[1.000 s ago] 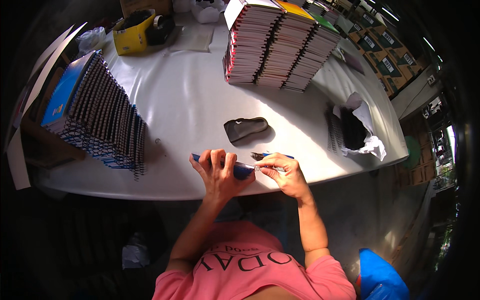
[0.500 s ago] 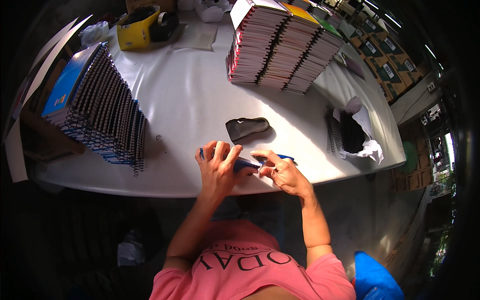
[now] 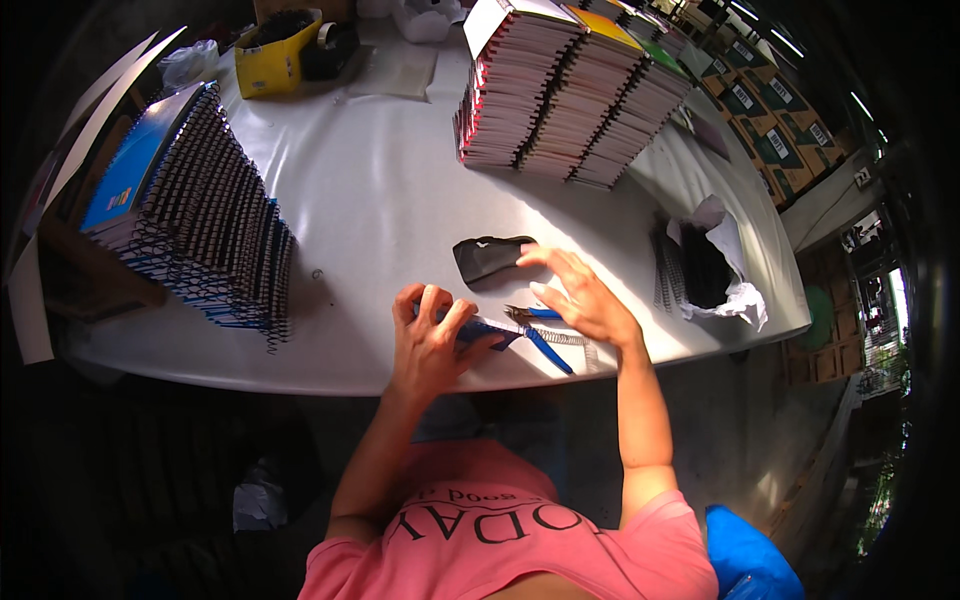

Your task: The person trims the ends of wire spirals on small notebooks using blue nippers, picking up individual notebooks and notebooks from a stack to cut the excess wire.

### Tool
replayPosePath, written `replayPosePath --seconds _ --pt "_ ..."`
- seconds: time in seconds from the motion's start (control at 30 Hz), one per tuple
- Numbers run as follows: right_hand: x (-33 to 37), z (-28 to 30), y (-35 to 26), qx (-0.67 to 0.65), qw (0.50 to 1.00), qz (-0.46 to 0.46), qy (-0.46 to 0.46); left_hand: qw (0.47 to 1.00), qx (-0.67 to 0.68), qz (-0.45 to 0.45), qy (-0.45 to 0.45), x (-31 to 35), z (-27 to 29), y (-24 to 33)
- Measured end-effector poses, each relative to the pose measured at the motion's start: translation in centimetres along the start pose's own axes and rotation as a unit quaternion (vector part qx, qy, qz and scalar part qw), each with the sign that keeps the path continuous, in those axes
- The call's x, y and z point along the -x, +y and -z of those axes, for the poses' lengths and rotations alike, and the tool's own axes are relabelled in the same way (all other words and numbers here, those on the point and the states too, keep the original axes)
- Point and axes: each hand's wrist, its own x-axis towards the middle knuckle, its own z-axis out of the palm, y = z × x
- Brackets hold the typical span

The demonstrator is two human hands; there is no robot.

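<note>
My left hand [image 3: 432,328] is closed round a narrow blue piece [image 3: 485,334], seen nearly edge-on; it looks like a notebook, but the hand covers most of it. From its right end a thin wire coil [image 3: 565,339] runs along the tabletop. Cutting pliers [image 3: 546,348] with blue handles lie spread on the table beside the coil, their jaws toward the notebook. My right hand [image 3: 590,300] hovers above them, fingers apart and holding nothing I can see. Its fingertips come up to the right end of a dark grey, shoe-shaped holder [image 3: 484,262], partly hiding it.
A tall stack of blue-covered spiral notebooks [image 3: 200,220] stands at the left. Piled notebooks [image 3: 560,95] rise at the back. On the right sits a torn white wrapper [image 3: 742,300] with black coils inside. A yellow box [image 3: 268,70] is at the far left; cartons [image 3: 760,110] stand beyond.
My right hand has left the notebook's end and moved up and right, opening near the grey holder. The pliers and wire coil now show. My left hand stays nearly in place.
</note>
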Motion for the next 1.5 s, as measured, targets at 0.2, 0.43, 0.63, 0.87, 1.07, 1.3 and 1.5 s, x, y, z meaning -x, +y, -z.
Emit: replayPosePath --seconds 0.2,0.43,0.63,0.87,1.07,1.3,1.5 --pt "-4.8 -4.2 4.4 0.107 0.988 0.081 0.072 0.999 -0.008 -0.008 0.045 0.0 0.4 1.3" --pt "0.9 -4.1 3.2 -0.588 0.765 0.084 0.250 0.997 0.014 -0.004 0.072 0.3 -0.4 0.4" --pt "2.6 -3.0 2.8 -0.362 0.930 0.043 0.051 0.997 0.027 -0.030 0.062 0.1 -0.5 0.1" --pt "1.4 -1.5 3.0 -0.347 0.933 0.095 0.025 0.997 0.037 -0.021 0.058 -0.1 -0.4 0.0" --pt "-0.2 -0.9 1.3 -0.337 0.938 0.081 -0.017 0.998 0.032 -0.014 0.057 -0.1 -0.6 -0.4" --pt "-0.5 -1.8 1.2 -0.290 0.955 0.066 -0.016 0.988 0.123 0.053 0.081 -0.2 -0.5 -1.0" --pt "-1.0 -2.7 0.6 -0.255 0.965 -0.019 0.060 0.970 0.215 0.082 0.073 -0.3 -1.3 -1.5"
